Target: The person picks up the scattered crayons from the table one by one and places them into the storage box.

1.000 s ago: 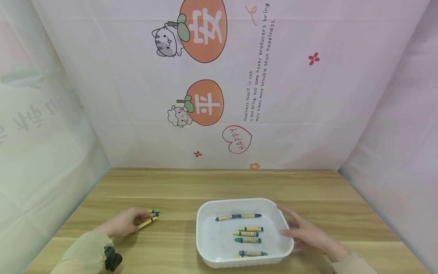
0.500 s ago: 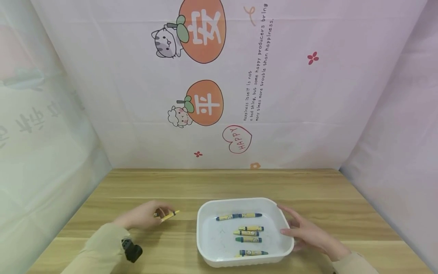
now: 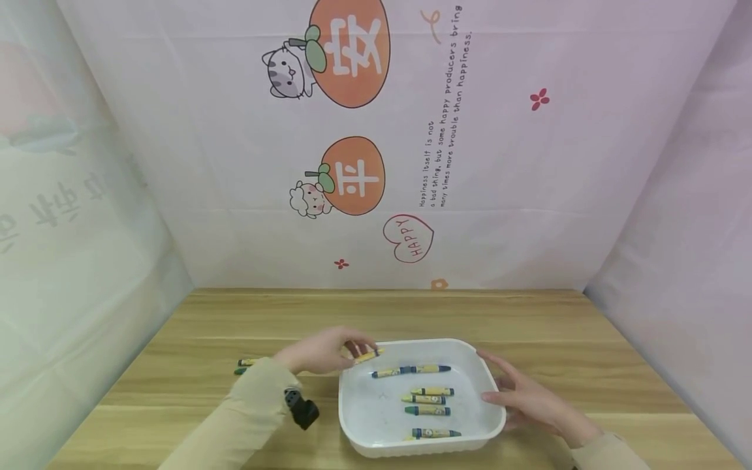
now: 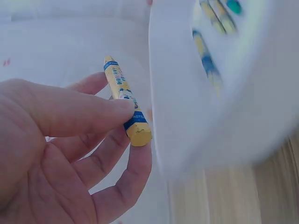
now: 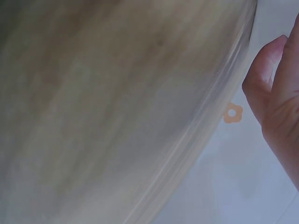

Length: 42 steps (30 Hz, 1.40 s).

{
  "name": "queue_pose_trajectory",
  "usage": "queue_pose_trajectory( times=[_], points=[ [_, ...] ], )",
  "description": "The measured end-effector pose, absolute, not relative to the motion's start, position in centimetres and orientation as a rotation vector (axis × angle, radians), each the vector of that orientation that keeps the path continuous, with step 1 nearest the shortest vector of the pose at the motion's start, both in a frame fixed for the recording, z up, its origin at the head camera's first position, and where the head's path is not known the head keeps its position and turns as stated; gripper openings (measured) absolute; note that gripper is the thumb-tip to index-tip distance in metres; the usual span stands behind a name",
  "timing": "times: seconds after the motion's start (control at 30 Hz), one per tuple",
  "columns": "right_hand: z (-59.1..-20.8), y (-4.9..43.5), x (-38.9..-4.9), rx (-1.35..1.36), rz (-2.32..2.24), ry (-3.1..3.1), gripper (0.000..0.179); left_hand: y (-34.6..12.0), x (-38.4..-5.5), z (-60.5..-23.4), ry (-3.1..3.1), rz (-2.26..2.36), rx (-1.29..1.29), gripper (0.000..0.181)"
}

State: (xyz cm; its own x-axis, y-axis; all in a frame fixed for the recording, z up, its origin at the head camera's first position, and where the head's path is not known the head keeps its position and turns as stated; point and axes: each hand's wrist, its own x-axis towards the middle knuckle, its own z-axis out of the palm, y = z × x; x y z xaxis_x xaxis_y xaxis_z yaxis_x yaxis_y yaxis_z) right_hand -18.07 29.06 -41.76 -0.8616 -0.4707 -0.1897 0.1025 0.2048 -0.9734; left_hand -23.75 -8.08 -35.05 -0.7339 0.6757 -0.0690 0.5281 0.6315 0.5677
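My left hand (image 3: 320, 350) pinches a yellow crayon (image 4: 122, 91) between thumb and fingers, at the back left corner of a white plastic box (image 3: 343, 408). The crayon's pointed tip faces away from the palm, and its blue band shows by the thumb. At the box's right side my right hand (image 3: 529, 399) grips the wall, thumb at the rim and fingers outside. Inside the box lie several crayons, among them a green crayon (image 3: 427, 411), a yellow crayon (image 3: 427, 399) and a dark blue crayon (image 3: 431, 369).
Left of the box, two crayons (image 3: 245, 361) lie on the wooden table (image 3: 282, 313), partly hidden by the left sleeve. White printed cloth (image 3: 499, 248) stands behind the table and along both sides.
My left hand has picked the yellow crayon up from the table at the left and carried it right to the box's rim. The right hand and the box stay in place.
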Motion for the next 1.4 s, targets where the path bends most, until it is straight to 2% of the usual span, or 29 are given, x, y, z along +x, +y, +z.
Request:
queue_pose_trajectory(
  times=[0.4, 0.93, 1.23, 1.4],
  points=[
    [-41.5, 29.0, -18.0, -0.352, -1.690, 2.052, 0.083, 0.4, -24.3, -36.6, 2.549, 0.601, 1.012, 0.041],
    [-41.7, 28.9, -18.0, -0.339, -1.705, 2.038, 0.081, 3.3, -25.2, -39.8, 2.505, 0.637, 0.878, 0.058],
    [-41.8, 29.0, -18.1, -0.344, -1.715, 2.020, 0.082, 2.9, -25.2, -39.3, 2.515, 0.647, 0.903, 0.034],
    [-41.9, 29.0, -18.1, -0.348, -1.716, 2.019, 0.081, 2.3, -25.0, -38.6, 2.527, 0.642, 0.960, 0.031]
  ],
)
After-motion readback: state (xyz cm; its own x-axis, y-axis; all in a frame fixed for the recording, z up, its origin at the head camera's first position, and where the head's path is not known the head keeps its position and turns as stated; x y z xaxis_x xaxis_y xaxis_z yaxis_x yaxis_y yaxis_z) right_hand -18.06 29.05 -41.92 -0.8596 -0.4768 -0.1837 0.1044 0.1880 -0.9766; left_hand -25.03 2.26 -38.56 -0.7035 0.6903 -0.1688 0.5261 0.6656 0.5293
